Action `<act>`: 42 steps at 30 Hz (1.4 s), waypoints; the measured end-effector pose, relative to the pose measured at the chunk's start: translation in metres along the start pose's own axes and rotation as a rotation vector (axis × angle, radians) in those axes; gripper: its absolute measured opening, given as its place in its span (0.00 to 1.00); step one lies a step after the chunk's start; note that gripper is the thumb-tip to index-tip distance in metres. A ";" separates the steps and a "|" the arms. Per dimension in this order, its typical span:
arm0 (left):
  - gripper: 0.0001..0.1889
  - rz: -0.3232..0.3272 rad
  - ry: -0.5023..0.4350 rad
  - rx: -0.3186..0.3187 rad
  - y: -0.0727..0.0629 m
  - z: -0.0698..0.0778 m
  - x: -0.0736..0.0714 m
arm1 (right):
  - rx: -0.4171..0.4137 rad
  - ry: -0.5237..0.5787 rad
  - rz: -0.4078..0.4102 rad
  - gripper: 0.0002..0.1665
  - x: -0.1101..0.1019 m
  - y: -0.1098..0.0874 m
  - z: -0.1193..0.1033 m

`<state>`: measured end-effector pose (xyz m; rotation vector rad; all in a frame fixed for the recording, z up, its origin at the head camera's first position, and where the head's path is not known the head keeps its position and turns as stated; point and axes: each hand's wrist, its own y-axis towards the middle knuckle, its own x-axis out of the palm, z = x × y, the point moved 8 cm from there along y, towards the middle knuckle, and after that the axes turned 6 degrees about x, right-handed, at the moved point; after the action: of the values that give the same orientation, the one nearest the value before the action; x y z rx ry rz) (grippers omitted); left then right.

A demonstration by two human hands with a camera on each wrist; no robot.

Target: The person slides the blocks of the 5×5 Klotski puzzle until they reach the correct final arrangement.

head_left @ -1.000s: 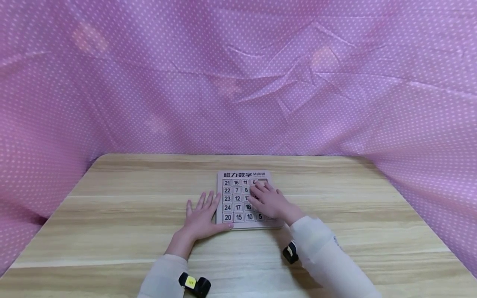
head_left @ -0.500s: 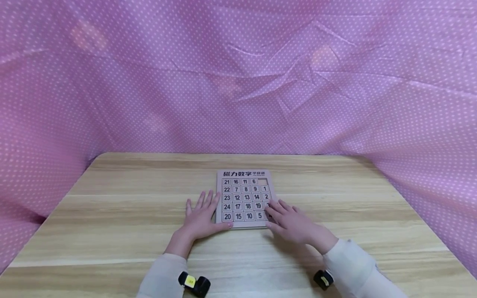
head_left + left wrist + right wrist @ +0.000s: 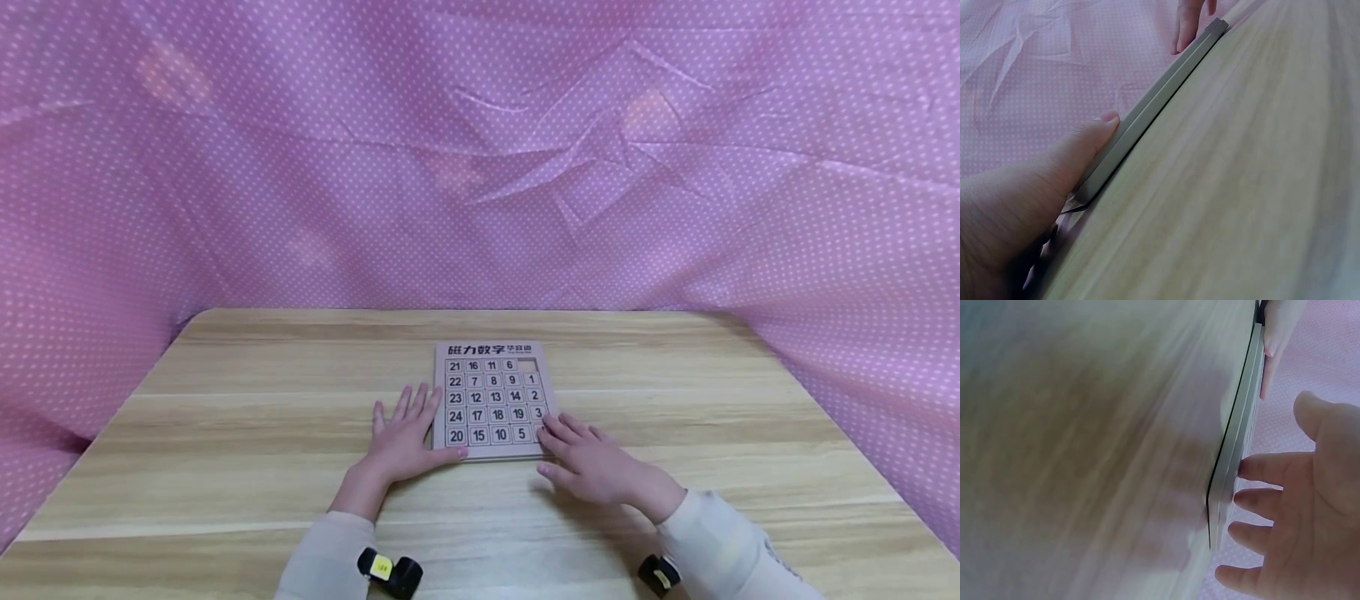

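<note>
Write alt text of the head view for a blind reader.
A sliding number puzzle, top right slot empty, lies on a wooden table. The left hand rests along the puzzle's left edge; the right hand overlaps its lower right corner. Pink dotted cloth hangs behind.

Light: soft, even. Shadow: faint, under the right hand (image 3: 598, 467). Sheen: pale, on the tabletop (image 3: 480, 529). Wrist views, 2: dimmer, tabletop grain blurred.

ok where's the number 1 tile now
In the head view, the number 1 tile is on the board, second row from the top, right of the 9 tile, just below the vacant slot and above the 2 tile.
</note>
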<state>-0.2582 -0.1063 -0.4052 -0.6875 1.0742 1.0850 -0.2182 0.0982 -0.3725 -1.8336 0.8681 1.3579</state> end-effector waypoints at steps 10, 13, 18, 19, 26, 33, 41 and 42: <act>0.55 -0.004 -0.002 -0.002 0.000 -0.002 0.000 | 0.020 0.028 0.017 0.34 -0.001 0.009 0.001; 0.55 -0.002 -0.005 -0.004 0.000 -0.002 0.000 | 0.029 0.025 0.016 0.34 -0.001 0.013 0.002; 0.55 0.001 -0.005 -0.003 -0.001 -0.002 0.000 | 0.039 0.020 0.016 0.35 -0.001 0.017 0.005; 0.55 0.002 -0.004 -0.003 -0.001 -0.002 0.000 | 0.040 0.017 0.017 0.35 -0.001 0.018 0.005; 0.55 -0.001 -0.004 -0.003 -0.001 -0.001 0.000 | 0.047 0.033 0.024 0.36 -0.001 0.020 0.008; 0.56 -0.003 -0.001 -0.001 -0.001 0.000 -0.001 | 0.046 0.025 0.042 0.36 -0.004 0.023 0.000; 0.55 0.004 -0.001 0.008 -0.002 -0.001 -0.002 | -0.082 -0.041 0.005 0.37 0.006 0.037 -0.046; 0.55 0.003 -0.001 0.009 -0.002 -0.001 -0.002 | -0.095 -0.049 -0.002 0.37 0.008 0.039 -0.052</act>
<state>-0.2568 -0.1081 -0.4037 -0.6784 1.0790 1.0830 -0.2220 0.0332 -0.3741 -1.8636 0.7884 1.4587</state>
